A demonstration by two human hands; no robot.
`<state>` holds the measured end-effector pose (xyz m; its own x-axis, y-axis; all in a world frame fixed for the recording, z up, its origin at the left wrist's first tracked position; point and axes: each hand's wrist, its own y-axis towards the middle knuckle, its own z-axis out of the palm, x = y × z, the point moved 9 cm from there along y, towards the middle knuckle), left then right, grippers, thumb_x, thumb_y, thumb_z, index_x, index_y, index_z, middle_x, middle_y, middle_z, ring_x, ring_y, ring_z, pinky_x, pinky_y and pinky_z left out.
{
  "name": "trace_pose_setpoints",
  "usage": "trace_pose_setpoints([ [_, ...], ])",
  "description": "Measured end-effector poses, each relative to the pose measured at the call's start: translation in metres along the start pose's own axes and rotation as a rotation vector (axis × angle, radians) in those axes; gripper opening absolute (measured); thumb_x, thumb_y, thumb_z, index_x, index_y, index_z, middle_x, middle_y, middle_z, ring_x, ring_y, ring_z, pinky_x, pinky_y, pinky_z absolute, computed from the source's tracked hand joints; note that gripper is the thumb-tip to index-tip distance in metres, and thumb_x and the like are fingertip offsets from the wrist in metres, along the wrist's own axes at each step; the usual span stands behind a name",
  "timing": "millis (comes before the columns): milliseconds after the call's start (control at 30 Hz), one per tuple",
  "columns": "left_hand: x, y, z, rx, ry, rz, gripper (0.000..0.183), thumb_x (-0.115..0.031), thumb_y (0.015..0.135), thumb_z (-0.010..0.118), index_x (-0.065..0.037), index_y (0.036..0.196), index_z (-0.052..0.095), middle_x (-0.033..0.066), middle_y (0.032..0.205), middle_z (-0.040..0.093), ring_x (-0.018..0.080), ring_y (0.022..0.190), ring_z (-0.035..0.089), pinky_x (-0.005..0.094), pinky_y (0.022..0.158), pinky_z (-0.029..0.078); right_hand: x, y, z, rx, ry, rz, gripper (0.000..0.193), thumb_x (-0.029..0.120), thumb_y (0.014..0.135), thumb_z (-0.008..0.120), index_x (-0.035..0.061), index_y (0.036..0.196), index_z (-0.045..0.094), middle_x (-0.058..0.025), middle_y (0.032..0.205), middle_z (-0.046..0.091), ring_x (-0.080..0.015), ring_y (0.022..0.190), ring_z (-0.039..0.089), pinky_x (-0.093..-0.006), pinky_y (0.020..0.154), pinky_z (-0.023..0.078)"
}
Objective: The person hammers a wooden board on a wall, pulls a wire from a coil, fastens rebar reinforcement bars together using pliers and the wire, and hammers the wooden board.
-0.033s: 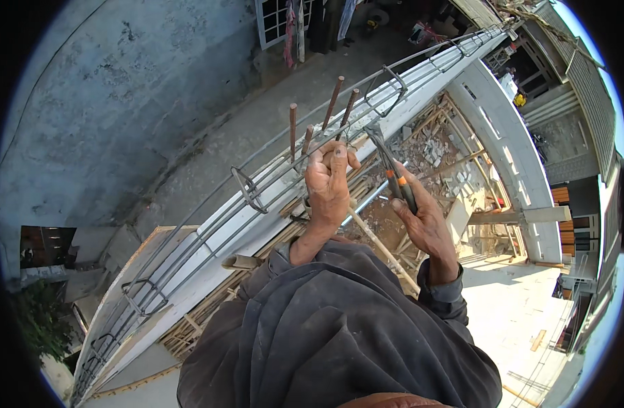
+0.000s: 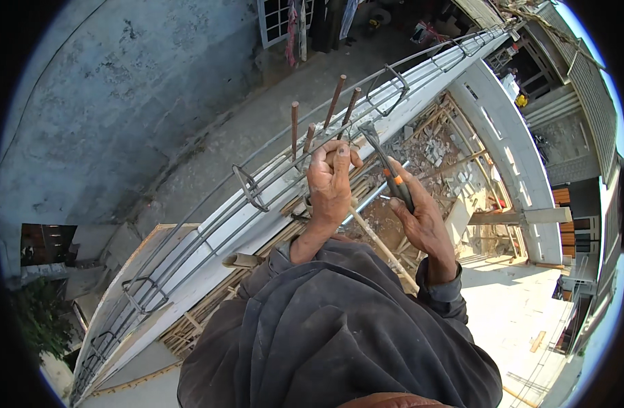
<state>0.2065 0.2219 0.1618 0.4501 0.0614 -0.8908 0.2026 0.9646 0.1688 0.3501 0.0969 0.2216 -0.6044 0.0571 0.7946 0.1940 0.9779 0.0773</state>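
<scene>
Rebar cage (image 2: 251,192) ran in a curve from the lower left to the upper right, with a weathered blue-grey wall (image 2: 121,109) beyond its left end. Its long grey bars lay side by side over a pale beam (image 2: 225,238), bound at intervals by bent, squarish stirrups, and looked slender and lightly bowed by the lens. Near the middle, several rusty upright rods (image 2: 294,129) rose through it, browner and thicker than the long bars. Just beside them was the left hand (image 2: 331,178), its fingers curled together and the thumb laid along them; whether they pinched a piece of wire, I could not tell. To its right stood the long-nosed pincers (image 2: 381,151), dark, with orange bands on the handles, their head tilted up toward the cage; whether it touched a bar was unclear. The right hand (image 2: 424,216) was clamped around those handles. Compared with the picture just before, the two handles showed closer together, and the head sat slightly farther left, while the left hand had barely shifted; I judged this a squeeze or a small turn of the tool, with the cage itself unaltered. Farther right came broken rubble (image 2: 440,146) below, then a pale concrete wall (image 2: 509,146).
</scene>
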Motion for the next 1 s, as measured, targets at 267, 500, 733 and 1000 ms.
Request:
trace_pose_setpoints([
  [267,0.003,0.001,-0.003,0.029,0.038,-0.012,0.021,-0.02,0.114,0.06,0.0,0.117,0.062,0.0062,0.093,0.073,0.0102,0.089,0.068,0.028,0.086,0.052,0.02,0.0,0.008,0.013,-0.2,0.059,0.078,-0.001,0.097,0.066,0.0232,0.168,0.043,-0.0193,0.126,0.064,-0.0426,0.111,0.066,-0.0506,0.096,0.052],
  [500,0.002,0.003,-0.001,0.06,0.039,-0.047,0.019,-0.02,0.114,0.06,-0.001,0.112,0.065,0.0055,0.092,0.074,0.0091,0.088,0.068,0.0275,0.085,0.052,0.029,-0.001,0.002,-0.023,-0.398,0.098,0.079,-0.003,0.097,0.067,0.0265,0.167,0.044,-0.0173,0.124,0.064,-0.0383,0.105,0.069,-0.048,0.088,0.056],
  [733,0.003,0.005,-0.005,0.044,0.039,-0.038,0.024,-0.023,0.114,0.059,0.0,0.112,0.067,0.0037,0.088,0.076,0.0049,0.076,0.063,0.0253,0.077,0.052,0.026,0.006,-0.006,0.01,-0.411,0.024,0.079,-0.002,0.096,0.068,0.0284,0.166,0.047,-0.017,0.118,0.065,-0.0364,0.101,0.07,-0.0475,0.084,0.056],
  [1000,0.013,0.002,-0.016,-0.013,0.056,-0.101,0.032,-0.031,0.114,0.061,-0.001,0.124,0.069,0.0029,0.094,0.075,0.0017,0.069,0.052,0.0193,0.066,0.041,0.007,0.008,0.005,-0.01,-0.245,0.001,0.048,0.012,0.101,0.071,0.0119,0.148,0.059,-0.0216,0.096,0.069,-0.0446,0.084,0.069,-0.0504,0.074,0.053],
])
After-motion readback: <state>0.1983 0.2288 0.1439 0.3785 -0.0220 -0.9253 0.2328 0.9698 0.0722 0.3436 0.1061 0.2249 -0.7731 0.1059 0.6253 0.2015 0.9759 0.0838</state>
